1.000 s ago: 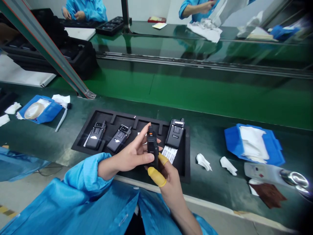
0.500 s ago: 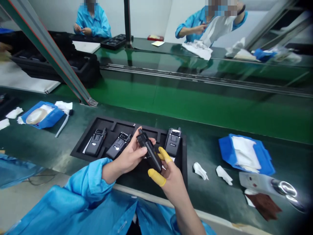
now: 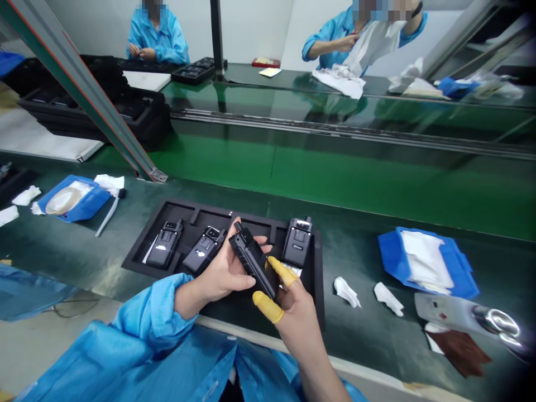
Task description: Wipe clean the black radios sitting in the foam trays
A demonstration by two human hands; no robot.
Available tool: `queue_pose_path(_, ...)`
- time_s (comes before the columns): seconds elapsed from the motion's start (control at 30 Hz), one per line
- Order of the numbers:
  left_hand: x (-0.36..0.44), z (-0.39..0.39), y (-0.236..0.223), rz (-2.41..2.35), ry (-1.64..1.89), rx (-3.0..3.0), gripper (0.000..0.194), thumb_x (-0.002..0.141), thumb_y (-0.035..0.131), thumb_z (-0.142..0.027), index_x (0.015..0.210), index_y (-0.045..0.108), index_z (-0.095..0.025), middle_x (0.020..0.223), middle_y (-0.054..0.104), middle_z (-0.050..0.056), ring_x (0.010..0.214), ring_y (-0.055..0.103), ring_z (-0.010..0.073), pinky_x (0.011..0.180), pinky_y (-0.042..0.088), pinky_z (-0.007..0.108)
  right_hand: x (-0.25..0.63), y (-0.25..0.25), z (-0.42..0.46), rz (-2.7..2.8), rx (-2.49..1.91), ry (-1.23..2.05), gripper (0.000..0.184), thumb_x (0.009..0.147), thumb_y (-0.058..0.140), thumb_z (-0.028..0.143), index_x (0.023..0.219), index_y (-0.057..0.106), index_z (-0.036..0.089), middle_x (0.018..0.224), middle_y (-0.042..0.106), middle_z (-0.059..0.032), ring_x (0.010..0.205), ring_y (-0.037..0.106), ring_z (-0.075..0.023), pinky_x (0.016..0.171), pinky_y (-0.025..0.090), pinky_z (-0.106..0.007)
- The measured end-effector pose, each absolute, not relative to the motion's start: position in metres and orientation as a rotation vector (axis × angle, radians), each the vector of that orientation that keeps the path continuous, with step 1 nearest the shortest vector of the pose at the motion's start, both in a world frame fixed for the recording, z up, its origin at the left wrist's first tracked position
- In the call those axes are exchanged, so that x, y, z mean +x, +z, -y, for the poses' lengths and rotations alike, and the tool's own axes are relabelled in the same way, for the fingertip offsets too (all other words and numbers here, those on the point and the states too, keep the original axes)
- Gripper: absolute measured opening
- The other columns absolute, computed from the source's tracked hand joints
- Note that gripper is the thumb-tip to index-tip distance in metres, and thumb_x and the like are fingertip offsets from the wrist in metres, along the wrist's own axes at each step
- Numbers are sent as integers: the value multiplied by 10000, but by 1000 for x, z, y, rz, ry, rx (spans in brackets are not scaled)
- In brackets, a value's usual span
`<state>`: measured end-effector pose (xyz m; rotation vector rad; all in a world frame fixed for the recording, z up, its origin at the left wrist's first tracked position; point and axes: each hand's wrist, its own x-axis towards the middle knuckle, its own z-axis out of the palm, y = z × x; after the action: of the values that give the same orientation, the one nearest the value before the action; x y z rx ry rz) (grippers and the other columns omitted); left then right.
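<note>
My left hand [image 3: 221,273] is wrapped round a black handheld radio [image 3: 253,259] with a stubby antenna, tilted with its top to the upper left. At the radio's lower end is my right hand [image 3: 295,310], its thumb and index finger in yellow finger cots, closed round that end. Beneath both hands lies a black foam tray [image 3: 138,258]. In it rest a left radio [image 3: 165,244], a second radio [image 3: 204,249] partly behind my left hand, and a right radio [image 3: 297,243] with white lettering. A printed label sheet [image 3: 292,270] shows under the right one.
Blue bins stand at left [image 3: 86,204] and right [image 3: 391,254], the right with white cloths. A clear pump bottle [image 3: 450,310] and brown cloth [image 3: 463,350] lie at right, near white scraps [image 3: 347,292]. A slanted metal post [image 3: 104,114] rises left. Two co-workers sit across the line.
The radio has turned from nearly upright and edge-on to tilted left, showing more of its broad face. My right fingers stay at its lower end. The camera view has shifted slightly.
</note>
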<state>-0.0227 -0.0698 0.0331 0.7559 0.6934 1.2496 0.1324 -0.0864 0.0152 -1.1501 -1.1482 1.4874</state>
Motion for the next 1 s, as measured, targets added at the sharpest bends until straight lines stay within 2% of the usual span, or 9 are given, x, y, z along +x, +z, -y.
queue_pose_path(0.23, -22, 71, 30, -676, 1260, 791, 1105, 628, 838, -203, 1450, 130, -412, 1332, 496, 88, 1256, 488, 290, 1027, 382, 499, 130, 16, 88, 1111, -1151, 1505, 615, 632, 794, 327, 1208, 594, 247, 1263, 585, -97, 1153, 566, -269, 1004, 467, -458)
queue_pose_path(0.3, -21, 72, 28, -674, 1279, 793, 1019, 639, 831, -207, 1426, 214, -404, 1368, 477, 83, 1276, 469, 290, 1039, 364, 504, 128, 15, 90, 1050, -1144, 1512, 628, 627, 798, 323, 1212, 583, 238, 1260, 589, -104, 1166, 562, -273, 1012, 460, -467)
queue_pose_path(0.4, -18, 74, 26, -689, 1283, 794, 776, 649, 822, -225, 1313, 432, -314, 1390, 488, 91, 1293, 452, 289, 1062, 344, 479, 121, 15, 94, 959, -1100, 1501, 677, 643, 790, 330, 1260, 526, 242, 1272, 588, -109, 1175, 562, -269, 988, 482, -457)
queue_pose_path(0.47, -16, 75, 25, -687, 1239, 791, 629, 660, 815, -258, 1219, 527, -262, 1369, 519, 107, 1230, 515, 289, 1020, 393, 447, 114, 16, 96, 939, -1057, 1475, 683, 675, 768, 347, 1289, 480, 258, 1243, 609, -99, 1149, 582, -253, 953, 506, -434)
queue_pose_path(0.53, -15, 75, 25, -690, 1187, 794, 564, 668, 809, -291, 1174, 567, -241, 1346, 544, 119, 1131, 585, 281, 946, 450, 408, 109, 16, 98, 931, -1023, 1448, 673, 706, 743, 365, 1300, 440, 278, 1196, 630, -85, 1102, 607, -233, 919, 520, -407)
queue_pose_path(0.67, -17, 74, 29, -714, 1132, 816, 565, 659, 813, -309, 1168, 587, -215, 1254, 603, 122, 1069, 610, 270, 908, 457, 377, 115, 16, 100, 1049, -1055, 1437, 686, 717, 730, 407, 1307, 401, 288, 1210, 589, -88, 1083, 593, -237, 937, 490, -427)
queue_pose_path(0.83, -24, 73, 41, -691, 980, 860, 535, 670, 793, -192, 1162, 584, -218, 1150, 624, 85, 1022, 610, 219, 884, 451, 346, 143, 16, 85, 1252, -1322, 1111, 658, 728, 707, 464, 1298, 453, 254, 1335, 457, -123, 1228, 455, -276, 1088, 314, -493)
queue_pose_path(0.9, -23, 75, 46, -638, 897, 873, 576, 685, 771, -186, 1218, 559, -231, 1135, 620, 70, 953, 615, 188, 827, 460, 311, 146, 18, 75, 1260, -1229, 1195, 709, 737, 692, 480, 1348, 406, 260, 1393, 429, -120, 1279, 428, -278, 1107, 295, -493)
queue_pose_path(1.0, -21, 81, 47, -616, 783, 881, 692, 669, 766, -200, 1305, 504, -279, 1142, 608, 47, 896, 604, 170, 779, 466, 295, 139, 20, 64, 1248, -1039, 1405, 769, 718, 715, 470, 1383, 384, 270, 1389, 479, -108, 1276, 466, -266, 1097, 338, -460)
